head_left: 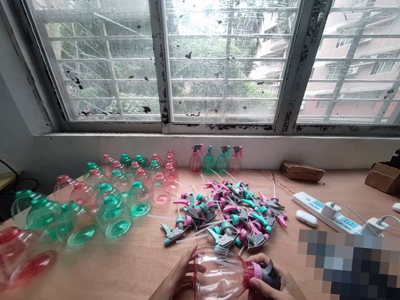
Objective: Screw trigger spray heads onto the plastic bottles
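Note:
A clear pink spray bottle (219, 277) lies sideways between my hands, above the near edge of the table. My left hand (182, 285) is closed around its base end, thumb below and fingers behind. At the neck, my right hand (272, 284) grips the pink collar and grey head of the trigger sprayer (266, 273), which sits on the bottle's mouth. Whether the collar is fully tightened cannot be seen. Just beyond the bottle spreads a pile of loose trigger sprayers (229, 214) in grey, pink and teal, with thin white tubes.
Open green bottles (115, 217) and pink bottles (9, 256) crowd the left. Several bottles with sprayers (222, 161) stand by the wall. A power strip (326, 211), white case (306, 218), brown package (302, 171) and cardboard box (383, 177) lie right. A pixelated patch hides the lower right.

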The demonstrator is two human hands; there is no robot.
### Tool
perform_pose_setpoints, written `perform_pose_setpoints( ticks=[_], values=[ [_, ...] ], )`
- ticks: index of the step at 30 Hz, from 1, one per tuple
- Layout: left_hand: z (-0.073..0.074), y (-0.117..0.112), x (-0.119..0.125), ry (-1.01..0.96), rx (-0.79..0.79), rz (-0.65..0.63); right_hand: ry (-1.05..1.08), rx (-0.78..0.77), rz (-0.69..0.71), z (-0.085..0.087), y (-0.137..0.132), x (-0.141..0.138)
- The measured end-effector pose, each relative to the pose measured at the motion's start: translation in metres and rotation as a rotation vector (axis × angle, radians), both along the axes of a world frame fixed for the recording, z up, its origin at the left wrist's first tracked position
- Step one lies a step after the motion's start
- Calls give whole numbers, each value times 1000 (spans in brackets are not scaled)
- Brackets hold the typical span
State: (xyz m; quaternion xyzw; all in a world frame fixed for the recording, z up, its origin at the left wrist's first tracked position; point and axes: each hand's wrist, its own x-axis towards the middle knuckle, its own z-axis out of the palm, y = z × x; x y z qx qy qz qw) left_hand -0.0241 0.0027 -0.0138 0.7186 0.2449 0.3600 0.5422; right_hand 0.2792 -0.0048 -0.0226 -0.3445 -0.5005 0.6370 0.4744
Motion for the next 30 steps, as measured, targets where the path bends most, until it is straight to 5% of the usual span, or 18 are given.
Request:
perform_pose_setpoints(
  ticks=[6,16,30],
  values=[
    [9,-3,-1,19,2,-3,-2,4,14,2,0,0],
    [-12,6,-2,22,-27,58,-1,-2,11,4,-1,-1],
    [-5,0,-2,-2,-6,25,-21,-13,4,4,-2,-1]
  ],
)
